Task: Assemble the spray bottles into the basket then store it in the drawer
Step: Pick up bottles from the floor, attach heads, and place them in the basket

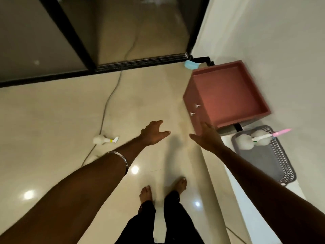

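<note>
Floor (52,111) is taking up most of the view, glossy beige tile reflecting ceiling lights. Dark-framed sliding door (73,41) is running across the top left, its track meeting the floor. White wall (272,32) is filling the right side.

Drawer (226,95), reddish-brown, is sticking out from the wall, pulled open, with two small metal knobs showing on its front face. Nothing is lying inside that I can make out.

Basket (281,166), grey perforated plastic, is sitting on a white ledge just below the drawer, against the wall. Two white round-bodied bottles are lying in its upper end, side by side and touching: one with a pink nozzle (281,133), one with a green collar (244,140). Third bottle (103,139), white with a yellow collar, is lying on its side on the floor, well apart from the basket, resting beside a grey cable (109,97) that is snaking from the door track down past it.

Person is standing barefoot in dark trousers (158,222), both arms stretching forward. Left hand (153,132) is hovering over bare floor, fingers relaxed and spread, gripping nothing; silver bangle (121,158) is sitting on that forearm. Right hand (207,138) is hanging near the drawer's front corner, fingers straight, empty too.

Small blue object (190,64) is lying on the floor by the door track's end; too blurred to identify.
</note>
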{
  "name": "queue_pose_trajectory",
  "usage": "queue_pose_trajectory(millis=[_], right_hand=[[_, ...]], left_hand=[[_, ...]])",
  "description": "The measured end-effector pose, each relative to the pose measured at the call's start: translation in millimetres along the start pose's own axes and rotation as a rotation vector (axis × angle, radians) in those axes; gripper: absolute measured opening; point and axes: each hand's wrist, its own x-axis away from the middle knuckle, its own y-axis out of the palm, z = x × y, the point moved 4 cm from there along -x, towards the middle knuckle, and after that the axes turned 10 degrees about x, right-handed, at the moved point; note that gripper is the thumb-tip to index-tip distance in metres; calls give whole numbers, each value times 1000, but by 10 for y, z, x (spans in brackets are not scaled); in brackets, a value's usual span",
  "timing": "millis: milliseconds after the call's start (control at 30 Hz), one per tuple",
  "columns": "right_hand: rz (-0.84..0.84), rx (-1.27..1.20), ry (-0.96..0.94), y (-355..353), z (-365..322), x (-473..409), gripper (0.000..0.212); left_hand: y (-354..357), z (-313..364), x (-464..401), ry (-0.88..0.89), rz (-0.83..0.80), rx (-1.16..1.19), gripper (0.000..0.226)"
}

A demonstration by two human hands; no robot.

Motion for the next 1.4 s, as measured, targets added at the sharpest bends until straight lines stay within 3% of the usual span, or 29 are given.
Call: queue_pose_trajectory(millis=[300,700,933,1333,1400], right_hand=[[-165,141,-259,654,-1619,97,84],[-363,325,-577,1578,-3132,276,84],[-447,444,-659,2119,-3892,272,84],[-579,407,-587,3629,-5059,-416,83],[-588,387,-567,3611,-5037,-386,82]], left_hand=[[-673,-1441,769,-207,169,191,78],[-763,-2910,1755,-485,382,545,80],[-1075,-3666,1839,-548,440,705,79],[-1564,-5335,1117,-615,404,866,79],[-1542,-5303,1140,-608,398,895,80]])
